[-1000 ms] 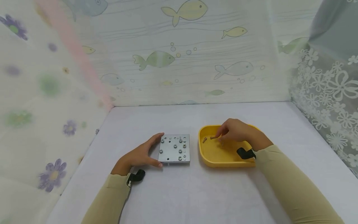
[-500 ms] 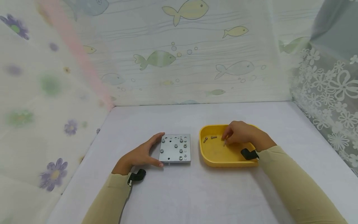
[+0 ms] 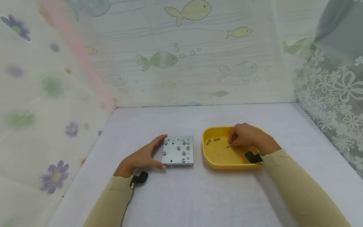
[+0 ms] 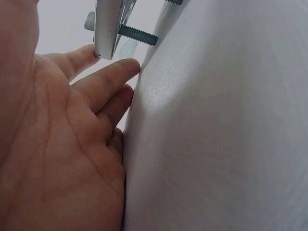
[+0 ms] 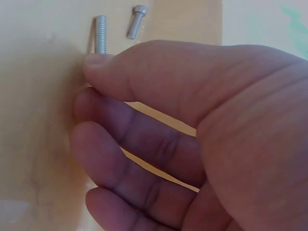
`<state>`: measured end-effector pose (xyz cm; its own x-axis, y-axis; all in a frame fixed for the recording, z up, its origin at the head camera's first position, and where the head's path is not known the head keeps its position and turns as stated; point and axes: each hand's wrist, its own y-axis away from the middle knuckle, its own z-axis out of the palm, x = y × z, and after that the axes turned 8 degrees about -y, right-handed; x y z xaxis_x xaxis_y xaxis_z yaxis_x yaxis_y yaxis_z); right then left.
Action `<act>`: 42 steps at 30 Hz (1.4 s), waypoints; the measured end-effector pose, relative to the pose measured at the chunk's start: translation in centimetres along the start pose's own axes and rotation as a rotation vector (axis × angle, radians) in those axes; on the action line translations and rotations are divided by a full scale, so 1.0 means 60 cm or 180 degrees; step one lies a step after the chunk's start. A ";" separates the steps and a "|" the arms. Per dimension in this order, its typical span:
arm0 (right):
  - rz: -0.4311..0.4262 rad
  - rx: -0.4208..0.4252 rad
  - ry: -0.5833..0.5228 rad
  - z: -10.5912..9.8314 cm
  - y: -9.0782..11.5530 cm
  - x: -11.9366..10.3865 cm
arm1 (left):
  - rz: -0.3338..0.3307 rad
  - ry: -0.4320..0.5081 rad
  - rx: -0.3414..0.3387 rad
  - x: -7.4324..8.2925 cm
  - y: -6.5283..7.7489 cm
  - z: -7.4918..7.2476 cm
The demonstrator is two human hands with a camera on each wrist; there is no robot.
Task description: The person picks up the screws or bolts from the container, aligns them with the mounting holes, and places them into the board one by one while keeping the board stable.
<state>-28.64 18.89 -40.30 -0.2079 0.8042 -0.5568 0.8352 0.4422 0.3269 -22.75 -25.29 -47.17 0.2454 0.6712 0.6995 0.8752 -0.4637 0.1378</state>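
Note:
A square metal plate (image 3: 177, 150) sits left of centre in the head view, with several socket-head screws in its holes. My left hand (image 3: 140, 156) holds its left side, the thumb at the front edge and the index finger at the back edge. In the left wrist view, a threaded shank (image 4: 138, 35) sticks out below the plate (image 4: 107, 29), and the other fingers lie loose. My right hand (image 3: 246, 137) is in the yellow tray (image 3: 208, 160) and pinches a screw (image 5: 100, 34) between thumb and fingers, threaded end showing. Its head is hidden by the fingers.
Two more socket-head screws (image 3: 208, 142) lie in the tray's left part. The white table (image 3: 181, 195) carries the plate and tray side by side with a gap between them. Printed fabric (image 3: 198, 63) hangs behind and on both sides.
My right hand has drawn slightly right within the tray, with the screw in its fingers now tilting flatter. The left hand and plate keep their place.

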 end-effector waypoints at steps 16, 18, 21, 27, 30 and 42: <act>-0.0174 0.0337 -0.0805 0.006 0.007 -0.008 | -0.0025 -0.0024 0.0023 -0.003 -0.001 0.003; -0.0247 0.0413 -0.0896 0.007 0.007 -0.011 | -0.0041 -0.0016 0.0027 -0.004 0.000 0.003; -0.0348 0.0506 -0.0993 0.007 0.009 -0.020 | -0.0050 -0.0008 0.0018 -0.003 0.001 0.003; -0.0502 0.0684 -0.1058 0.004 0.015 -0.048 | 0.0023 -0.0038 0.0021 -0.005 -0.001 0.002; -0.0552 0.0745 -0.1111 0.002 0.015 -0.061 | 0.0038 -0.0027 0.0009 -0.004 -0.004 0.002; -0.0750 0.0908 -0.1271 0.000 0.014 -0.131 | -0.0020 0.0004 -0.0012 -0.002 -0.003 0.000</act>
<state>-26.30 12.95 -35.62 -0.2431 0.4583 -0.8549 0.9059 0.4223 -0.0312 -22.96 -25.27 -47.29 0.2395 0.6733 0.6995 0.8752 -0.4617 0.1448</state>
